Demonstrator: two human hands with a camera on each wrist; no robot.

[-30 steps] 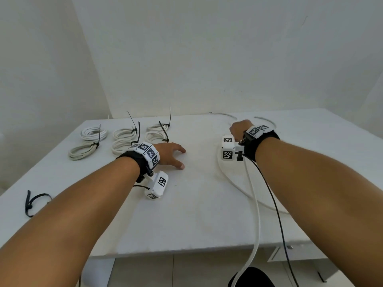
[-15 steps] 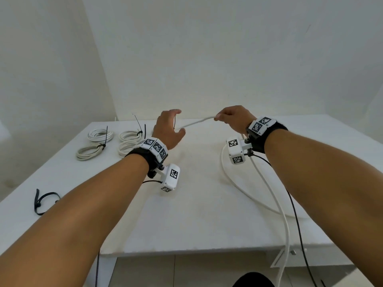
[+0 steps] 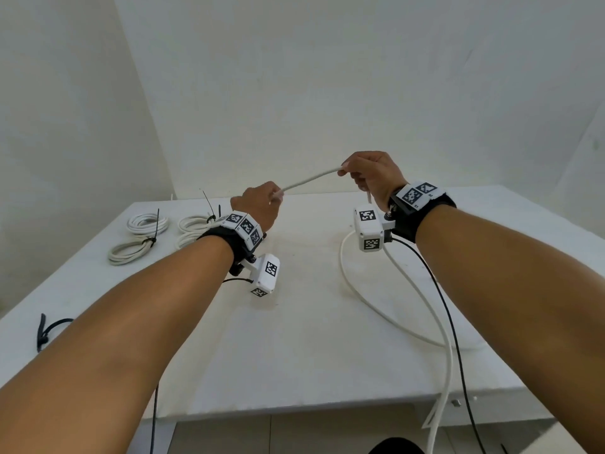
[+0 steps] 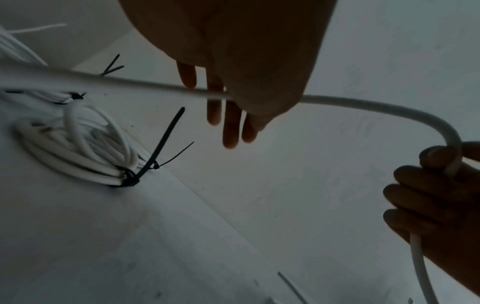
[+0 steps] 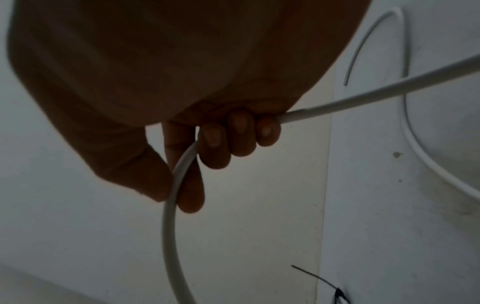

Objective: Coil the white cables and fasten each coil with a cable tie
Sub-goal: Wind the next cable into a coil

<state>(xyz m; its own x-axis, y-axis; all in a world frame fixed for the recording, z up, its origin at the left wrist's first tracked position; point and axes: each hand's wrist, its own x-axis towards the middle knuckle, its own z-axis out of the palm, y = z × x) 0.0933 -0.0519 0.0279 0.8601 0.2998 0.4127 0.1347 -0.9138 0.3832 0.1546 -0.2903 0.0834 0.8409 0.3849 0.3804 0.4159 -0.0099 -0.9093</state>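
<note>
Cable: the white cable (image 3: 309,179) I was working on hung in the air between my two hands, above the table (image 3: 304,355); the rest of it dropped from my right hand, looped over the tabletop and fell past the front edge.
Right hand: my right hand (image 3: 370,175) had its fingers (image 5: 240,131) curled round the cable, thumb and forefinger pinching it where it bent downward.
Left hand: my left hand (image 3: 258,203) held the cable's free end under the thumb, the other fingers (image 4: 230,123) hanging straight below it.
Long axis: the held stretch ran left to right, lower at my left hand, higher at my right.
What the next move turned on: the slack all lay on the right-hand side, so I judged the right hand would have to feed length toward the left to lay the first loop.
Done already: several tied coils (image 3: 147,222) lay at the far left of the table.
Spare tie: a black cable tie (image 3: 45,329) lay by the near left edge, nearer my left arm.
</note>
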